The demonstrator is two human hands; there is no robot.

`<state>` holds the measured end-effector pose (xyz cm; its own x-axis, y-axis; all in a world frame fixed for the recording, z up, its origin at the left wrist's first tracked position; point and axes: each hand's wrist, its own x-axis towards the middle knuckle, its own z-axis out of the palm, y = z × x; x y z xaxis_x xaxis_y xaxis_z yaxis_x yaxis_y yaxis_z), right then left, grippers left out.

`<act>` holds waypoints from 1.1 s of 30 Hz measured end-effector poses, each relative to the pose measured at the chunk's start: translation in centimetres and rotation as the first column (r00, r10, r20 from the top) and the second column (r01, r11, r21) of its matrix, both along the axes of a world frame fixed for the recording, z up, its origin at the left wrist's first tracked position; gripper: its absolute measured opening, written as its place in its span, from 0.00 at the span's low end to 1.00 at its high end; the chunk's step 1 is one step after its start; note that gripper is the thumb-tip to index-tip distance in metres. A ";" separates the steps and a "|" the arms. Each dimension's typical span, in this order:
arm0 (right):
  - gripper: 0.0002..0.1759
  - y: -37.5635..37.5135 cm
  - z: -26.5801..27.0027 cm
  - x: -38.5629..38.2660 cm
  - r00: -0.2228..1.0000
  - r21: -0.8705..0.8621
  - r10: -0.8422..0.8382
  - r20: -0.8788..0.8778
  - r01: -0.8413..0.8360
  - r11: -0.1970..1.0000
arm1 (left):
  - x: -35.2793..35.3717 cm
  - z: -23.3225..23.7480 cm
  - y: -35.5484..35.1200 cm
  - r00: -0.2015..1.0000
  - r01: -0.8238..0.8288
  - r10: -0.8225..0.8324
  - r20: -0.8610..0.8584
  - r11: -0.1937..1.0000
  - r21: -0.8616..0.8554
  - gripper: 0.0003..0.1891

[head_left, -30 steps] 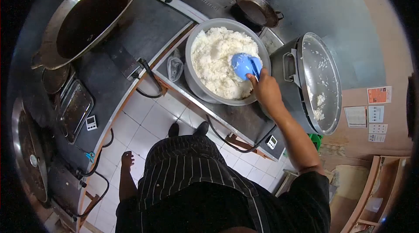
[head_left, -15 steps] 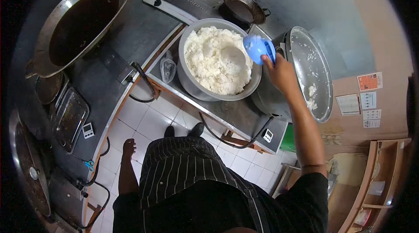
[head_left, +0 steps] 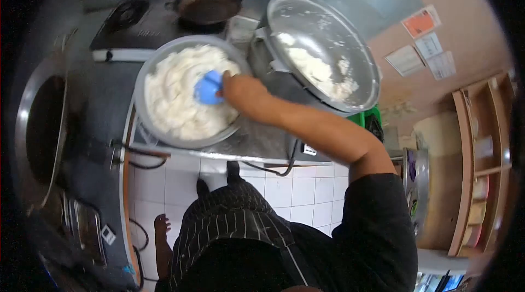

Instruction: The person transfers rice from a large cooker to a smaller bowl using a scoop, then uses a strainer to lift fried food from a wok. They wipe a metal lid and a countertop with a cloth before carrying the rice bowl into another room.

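A blue plastic scoop point(head_left: 208, 88) is in my right hand point(head_left: 239, 93), its fingers closed round the handle. It sits at the white rice point(head_left: 174, 97) heaped in a large grey pot point(head_left: 140, 100); blur hides how deep it goes. At the lower left my left hand point(head_left: 161, 223) hangs over the floor beside my apron, holding nothing, with its fingers loosely apart. To the right of the rice pot, a big metal pot point(head_left: 365, 54) is tilted, with clumps of rice point(head_left: 310, 65) stuck inside.
Behind the rice pot stand a gas stove point(head_left: 128, 37) and a dark pan point(head_left: 208, 6). A large wok point(head_left: 26, 111) of dark liquid is on the left counter. Black hoses point(head_left: 143, 165) hang by the counter edges. Wooden shelves point(head_left: 481, 171) stand at the right.
My right hand has brought the scoop from the rice pot's right rim to the middle of the rice. The view has turned, and the metal pot's open inside shows more. My left hand still hangs.
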<state>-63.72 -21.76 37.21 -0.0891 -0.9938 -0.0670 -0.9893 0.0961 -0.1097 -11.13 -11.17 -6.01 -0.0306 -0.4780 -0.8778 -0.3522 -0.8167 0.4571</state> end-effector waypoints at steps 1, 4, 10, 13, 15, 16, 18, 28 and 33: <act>0.22 0.5 2.8 1.0 0.986 0.093 -0.135 0.095 0.126 0.988 | -0.9 1.0 -1.0 0.997 -0.005 0.002 -0.077 0.999 -0.037 0.16; 0.18 2.9 10.7 -0.5 0.961 0.067 -0.241 0.135 0.234 0.970 | -2.0 -3.0 -3.3 0.916 -0.088 0.095 -0.390 0.995 0.036 0.17; 0.13 4.8 15.4 -20.3 0.829 -0.188 -0.249 -0.501 0.177 0.966 | -14.9 3.5 -5.0 0.989 0.115 -0.127 -0.080 0.984 -0.140 0.13; 0.10 5.5 10.2 -31.6 0.612 0.134 -0.096 -0.785 0.320 0.938 | -18.8 2.3 -4.1 0.981 0.135 -0.149 -0.122 0.984 -0.116 0.13; 0.11 6.6 6.7 -35.5 0.647 0.227 -0.163 -0.745 0.475 0.850 | -20.7 2.0 -2.9 0.982 0.128 -0.140 -0.126 0.986 -0.103 0.13; 0.10 8.1 4.4 -37.7 0.643 0.291 -0.060 -0.764 0.425 0.857 | -21.7 1.8 -2.5 0.982 0.116 -0.131 -0.138 0.987 -0.107 0.13; 0.09 9.2 2.6 -38.9 0.634 0.360 0.049 -0.772 0.372 0.855 | -22.1 0.2 -0.8 0.982 0.093 -0.114 -0.152 0.986 -0.141 0.15; 0.15 9.4 0.4 -33.1 0.955 0.999 -0.296 0.022 -0.009 0.045 | -20.0 1.2 5.9 0.996 -0.085 0.087 -0.028 0.993 0.080 0.16; 0.19 7.0 -1.4 -27.9 0.853 0.846 -0.334 0.401 -0.205 0.492 | -19.3 1.4 7.0 0.997 -0.068 0.069 -0.020 0.996 0.061 0.14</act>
<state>-91.60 -14.71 35.77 0.1595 -0.4056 -0.9000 -0.8111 0.4659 -0.3537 -30.39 -4.21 -4.66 -0.0189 -0.4263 -0.9044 -0.2849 -0.8647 0.4136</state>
